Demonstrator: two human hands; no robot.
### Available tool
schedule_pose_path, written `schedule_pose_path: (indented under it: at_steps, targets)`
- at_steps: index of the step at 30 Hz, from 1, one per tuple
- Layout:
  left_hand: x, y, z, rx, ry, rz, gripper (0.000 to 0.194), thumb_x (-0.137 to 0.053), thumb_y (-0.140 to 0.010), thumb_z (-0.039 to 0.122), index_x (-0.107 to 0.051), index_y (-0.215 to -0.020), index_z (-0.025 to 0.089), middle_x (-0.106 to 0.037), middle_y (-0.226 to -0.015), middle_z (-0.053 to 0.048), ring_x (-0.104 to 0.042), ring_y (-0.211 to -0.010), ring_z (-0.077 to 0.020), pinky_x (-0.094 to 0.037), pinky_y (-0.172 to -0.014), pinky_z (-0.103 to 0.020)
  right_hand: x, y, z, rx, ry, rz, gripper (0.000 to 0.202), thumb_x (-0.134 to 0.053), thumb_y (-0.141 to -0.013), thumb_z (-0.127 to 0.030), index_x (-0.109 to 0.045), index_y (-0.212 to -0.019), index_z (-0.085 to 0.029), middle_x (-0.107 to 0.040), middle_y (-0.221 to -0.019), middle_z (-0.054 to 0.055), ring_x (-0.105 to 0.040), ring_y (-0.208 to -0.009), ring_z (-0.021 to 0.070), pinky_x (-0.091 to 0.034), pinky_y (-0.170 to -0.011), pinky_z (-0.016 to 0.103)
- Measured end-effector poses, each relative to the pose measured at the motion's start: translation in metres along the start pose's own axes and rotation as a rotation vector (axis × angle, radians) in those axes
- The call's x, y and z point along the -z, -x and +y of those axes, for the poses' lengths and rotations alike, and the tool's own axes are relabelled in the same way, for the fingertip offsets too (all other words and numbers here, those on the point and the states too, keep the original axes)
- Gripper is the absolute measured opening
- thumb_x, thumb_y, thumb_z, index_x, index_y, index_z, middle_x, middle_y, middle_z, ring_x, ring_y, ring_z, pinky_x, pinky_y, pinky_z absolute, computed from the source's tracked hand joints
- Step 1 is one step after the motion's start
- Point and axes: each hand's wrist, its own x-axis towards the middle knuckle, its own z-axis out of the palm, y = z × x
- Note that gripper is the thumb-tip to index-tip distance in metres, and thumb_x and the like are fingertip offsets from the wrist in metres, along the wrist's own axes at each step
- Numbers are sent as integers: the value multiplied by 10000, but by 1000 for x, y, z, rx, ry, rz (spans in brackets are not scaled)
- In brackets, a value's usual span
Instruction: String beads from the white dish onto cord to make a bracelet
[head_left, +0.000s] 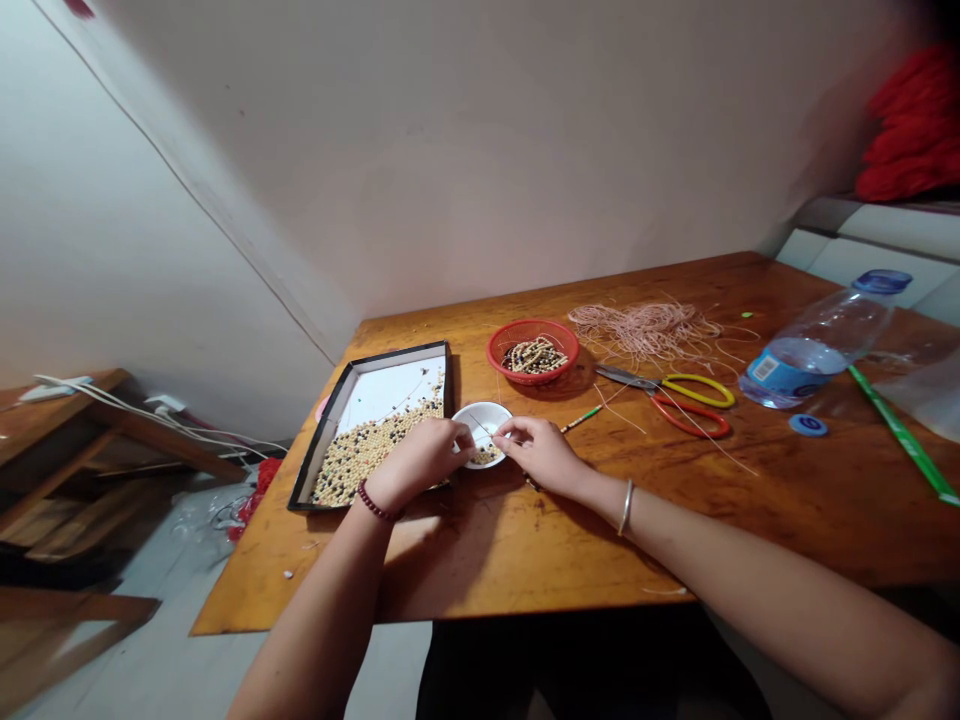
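Note:
A small white bowl with beads in its bottom stands between my two hands. My left hand is closed at the bowl's left rim, fingertips pinched; what they hold is too small to make out. At the right rim my right hand pinches a thin thread that runs over the bowl. A strand of beads shows beyond my right hand, partly hidden by it. Left of the bowl lies a black-edged tray strewn with loose cream and dark beads, partly covered by my left hand.
Behind the bowl stands a red basket holding bead strands. Farther right are a tangle of pink string, scissors with yellow and red handles, a water bottle, its blue cap and a green strip.

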Motion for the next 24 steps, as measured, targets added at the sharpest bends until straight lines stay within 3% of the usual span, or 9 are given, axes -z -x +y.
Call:
schedule_pose_path:
  at_steps: [10,24]
  targets:
    - [-6,2,1,18,14,-56,118,-621,-764,236,-707,-710,176,-686,-667,-36,-602,-616,-153,-366,-607,-229,2,10,-13,99,-5,-90,178,-598,-809,-312,-689,-835,-161,-623,-649,4,-494,-555,101,-366,-543,208]
    - [-13,-6,5,66,-127,17,204,-572,-813,284,-690,-724,143,-667,-655,-87,-598,-618,-170,-373,-613,-241,2,7,-12,85,20,-46,178,-596,-803,-305,-690,-824,-155,-627,-653,9,-494,-560,104,-363,-541,210]
